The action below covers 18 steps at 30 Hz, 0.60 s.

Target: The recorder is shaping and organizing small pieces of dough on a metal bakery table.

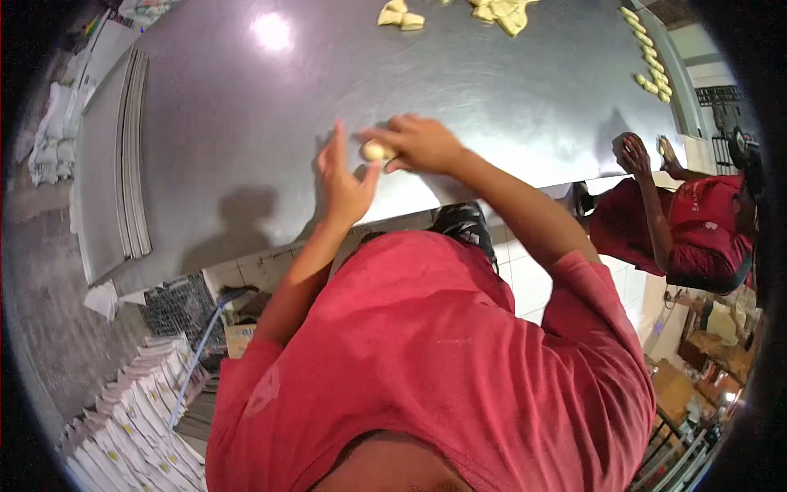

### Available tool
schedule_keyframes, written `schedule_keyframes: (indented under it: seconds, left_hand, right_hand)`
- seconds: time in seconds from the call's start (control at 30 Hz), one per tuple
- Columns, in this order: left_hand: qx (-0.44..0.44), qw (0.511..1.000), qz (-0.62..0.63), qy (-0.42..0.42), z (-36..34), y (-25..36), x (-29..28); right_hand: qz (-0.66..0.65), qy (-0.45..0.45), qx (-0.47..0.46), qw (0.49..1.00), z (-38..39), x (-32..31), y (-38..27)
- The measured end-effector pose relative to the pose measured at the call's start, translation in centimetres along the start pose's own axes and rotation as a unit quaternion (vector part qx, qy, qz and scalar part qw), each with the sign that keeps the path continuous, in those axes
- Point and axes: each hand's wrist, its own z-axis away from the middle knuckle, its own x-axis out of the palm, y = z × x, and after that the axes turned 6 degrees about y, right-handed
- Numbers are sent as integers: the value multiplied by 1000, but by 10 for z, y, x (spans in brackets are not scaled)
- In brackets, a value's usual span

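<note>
On the steel table [311, 82], a small pale yellow dough ball [375, 152] sits between my two hands. My right hand [426, 146] curls around it, fingers over its far side and thumb on the near side. Beside it on the left, my left hand [344, 189] is open, with fingers stretched away from me and thumb pointing toward the ball. Whether the left thumb touches the dough, I cannot tell. Cut dough pieces [400, 16] and a larger flat lump of dough [504, 12] lie at the far edge of view.
Rows of shaped dough pieces [652, 57] line the far right of the table. A co-worker in red [689, 221] stands at the right, hands on the tabletop. Stacked metal trays [131, 156] rest at the left end. White sacks [139, 418] are piled at lower left.
</note>
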Motion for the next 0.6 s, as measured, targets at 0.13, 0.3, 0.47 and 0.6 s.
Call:
schedule_keyframes:
  seconds: [0.13, 0.3, 0.47, 0.6]
  left_hand:
    - [-64, 992, -103, 44, 1, -25, 13]
    - [3, 978, -205, 48, 8, -59, 40]
    - [-57, 903, -426, 31, -1, -26, 49]
    - [-76, 901, -426, 29, -4, -16, 46]
  right_hand:
    - [-71, -5, -30, 997, -16, 25, 11]
    - [-288, 75, 19, 954, 16, 0, 54]
    - [-278, 157, 211, 924, 87, -104, 174]
    - [-128, 251, 257, 924, 137, -157, 308]
